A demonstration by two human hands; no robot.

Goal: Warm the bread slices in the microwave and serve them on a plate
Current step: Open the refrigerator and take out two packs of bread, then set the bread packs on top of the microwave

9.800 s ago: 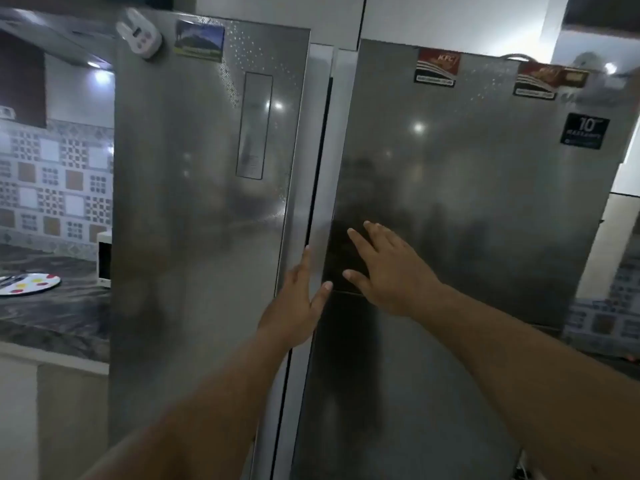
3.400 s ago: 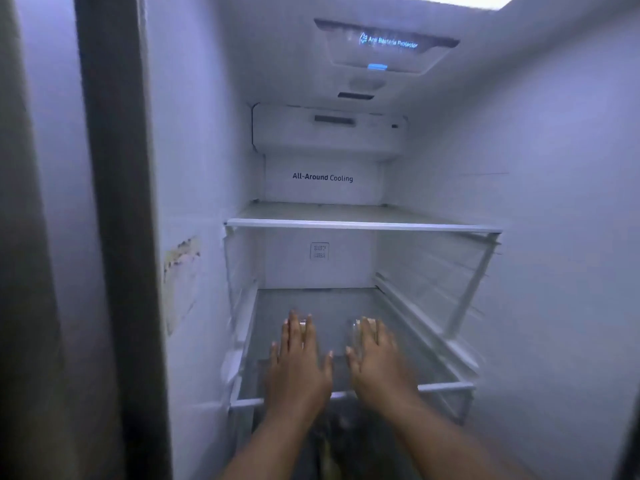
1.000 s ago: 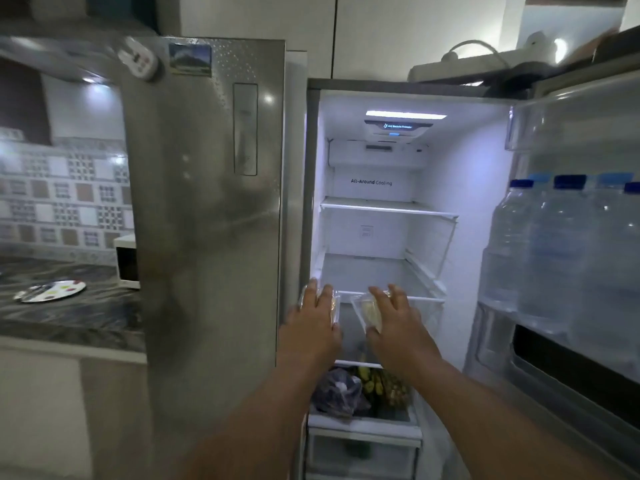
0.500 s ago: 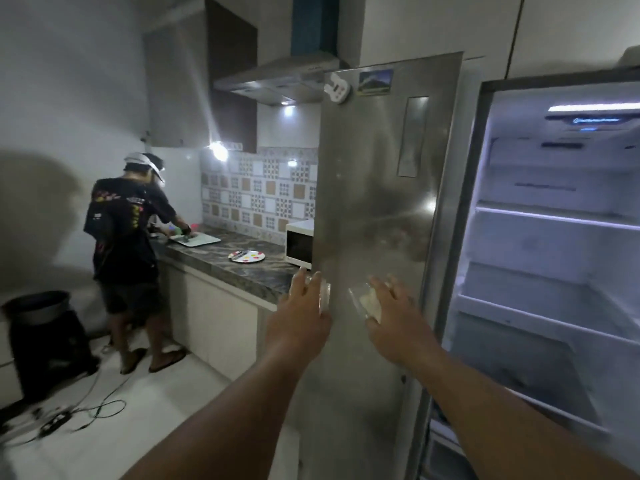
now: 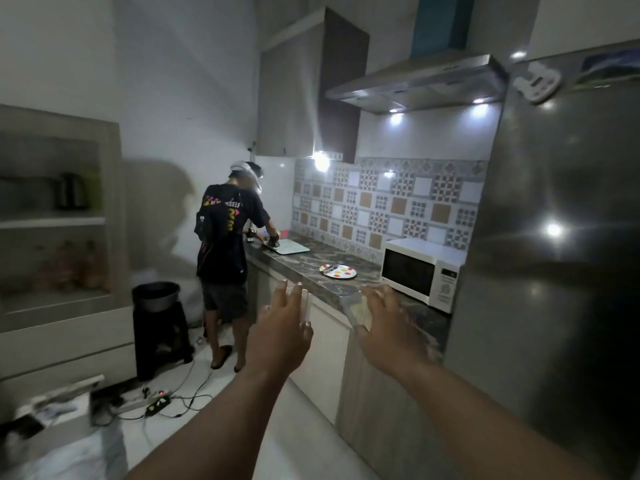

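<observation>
View has turned away from the open fridge toward the surface (image 5: 346, 289) | left hand (image 5: 280, 336) and right hand (image 5: 384, 332) carry a clear container of bread slices (image 5: 360, 311) between them, fingers curled on its two ends, probably to keep it level | microwave (image 5: 420, 271) and plate (image 5: 337, 271) wait ahead, apart.

The dark marbled stone desk (image 5: 304, 259) carries a white microwave (image 5: 420, 273), a spotted round plate (image 5: 338, 271) (utensils on it) and a pale cutting board (image 5: 290, 246).
</observation>
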